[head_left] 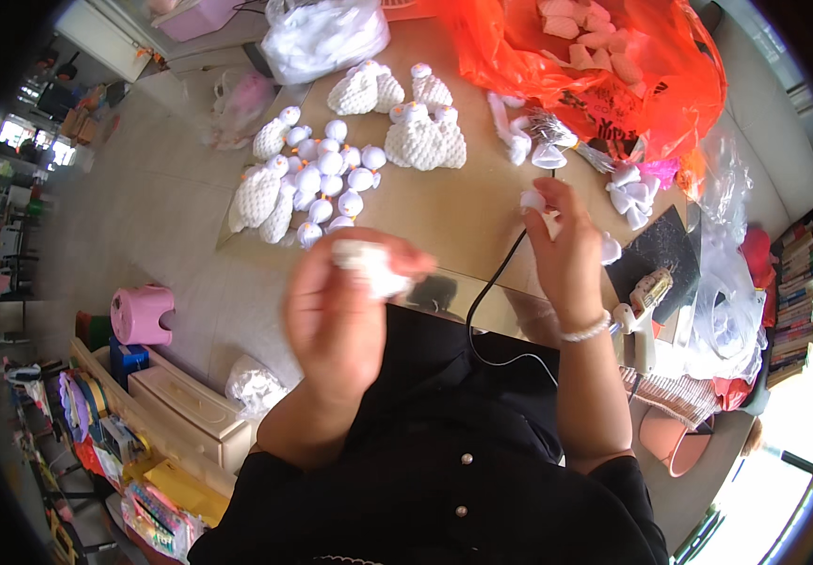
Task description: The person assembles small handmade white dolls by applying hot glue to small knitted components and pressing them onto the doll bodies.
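My left hand (336, 315), raised over the table's front edge, grips a white crocheted piece (370, 267); motion blur hides its exact shape. Over the right part of the table, my right hand (566, 250) pinches a small white ball-shaped piece (532, 200) between thumb and fingers. Several small white balls with orange bits (329, 163) lie clustered on the left of the table. Around them sit white crocheted bodies (257, 198), and a larger crocheted group (425, 141) stands farther back. Beside my right wrist lies a white glue gun (646, 315).
A red plastic bag (491, 47) with pink crocheted pieces (604, 42) fills the far right. Near it are a wire bundle (549, 132) and white pieces (632, 196). A black cable (496, 278) crosses the table edge. A pink stool (143, 314) stands left on the floor.
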Available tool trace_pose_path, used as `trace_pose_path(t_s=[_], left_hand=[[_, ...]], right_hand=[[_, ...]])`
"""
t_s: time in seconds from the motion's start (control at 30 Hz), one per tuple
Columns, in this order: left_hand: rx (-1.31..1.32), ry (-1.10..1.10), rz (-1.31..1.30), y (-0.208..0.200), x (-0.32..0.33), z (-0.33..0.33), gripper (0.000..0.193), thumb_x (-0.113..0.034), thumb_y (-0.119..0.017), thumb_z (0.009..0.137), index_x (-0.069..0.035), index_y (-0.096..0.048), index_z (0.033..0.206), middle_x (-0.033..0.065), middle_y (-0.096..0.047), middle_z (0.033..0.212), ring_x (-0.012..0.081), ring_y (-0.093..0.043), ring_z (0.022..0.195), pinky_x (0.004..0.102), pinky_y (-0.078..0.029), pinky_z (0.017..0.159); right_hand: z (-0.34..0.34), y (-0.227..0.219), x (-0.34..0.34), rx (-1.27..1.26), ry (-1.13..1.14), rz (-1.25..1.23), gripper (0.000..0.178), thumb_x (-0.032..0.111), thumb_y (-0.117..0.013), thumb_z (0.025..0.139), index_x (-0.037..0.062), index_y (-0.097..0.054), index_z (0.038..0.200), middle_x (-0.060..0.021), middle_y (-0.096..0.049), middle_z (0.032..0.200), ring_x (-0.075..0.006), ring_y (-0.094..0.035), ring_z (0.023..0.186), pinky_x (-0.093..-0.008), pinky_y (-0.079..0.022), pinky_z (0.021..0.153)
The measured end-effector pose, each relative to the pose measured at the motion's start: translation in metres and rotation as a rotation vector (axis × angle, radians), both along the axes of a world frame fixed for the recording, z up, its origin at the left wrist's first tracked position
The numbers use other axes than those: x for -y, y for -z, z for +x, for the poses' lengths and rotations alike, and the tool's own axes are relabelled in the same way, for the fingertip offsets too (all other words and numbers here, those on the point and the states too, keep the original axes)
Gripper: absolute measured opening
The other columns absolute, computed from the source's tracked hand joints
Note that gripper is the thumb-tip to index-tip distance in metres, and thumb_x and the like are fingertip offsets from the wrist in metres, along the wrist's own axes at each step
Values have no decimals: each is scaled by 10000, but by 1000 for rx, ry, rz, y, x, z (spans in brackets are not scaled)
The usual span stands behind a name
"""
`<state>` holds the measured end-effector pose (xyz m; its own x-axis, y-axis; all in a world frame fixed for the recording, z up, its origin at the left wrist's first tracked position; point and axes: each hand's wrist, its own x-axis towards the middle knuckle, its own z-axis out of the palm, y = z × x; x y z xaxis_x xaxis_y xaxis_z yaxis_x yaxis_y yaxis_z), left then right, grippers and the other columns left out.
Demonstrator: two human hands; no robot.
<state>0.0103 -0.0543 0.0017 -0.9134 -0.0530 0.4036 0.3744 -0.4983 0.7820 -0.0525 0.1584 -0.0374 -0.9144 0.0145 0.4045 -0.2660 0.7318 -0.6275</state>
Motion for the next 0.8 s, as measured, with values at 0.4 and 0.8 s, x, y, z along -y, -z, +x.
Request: trace_pose_path(t_s=[0.4,0.8], left_hand=[[224,338,-142,13,-52,21,191,-85,-487,971,57,-508,1097,112,-623,981,152,-615,922,281,-490,827],[275,380,-141,8,-62,30,192,-91,-499,969,52,-514,1096,91,-625,947,117,-617,896,241,-497,791]], right_hand=[[68,-63,-13,202,-506,-810,288,-14,-535,908,-45,-572,1192,-157,-575,1215,-196,-627,919,-292,-518,811],[81,-61,-10,224,-506,-923,290,-9,-579,881,-49,-552,1166,-173,-576,1186,-147,-589,864,-252,-503,678]])
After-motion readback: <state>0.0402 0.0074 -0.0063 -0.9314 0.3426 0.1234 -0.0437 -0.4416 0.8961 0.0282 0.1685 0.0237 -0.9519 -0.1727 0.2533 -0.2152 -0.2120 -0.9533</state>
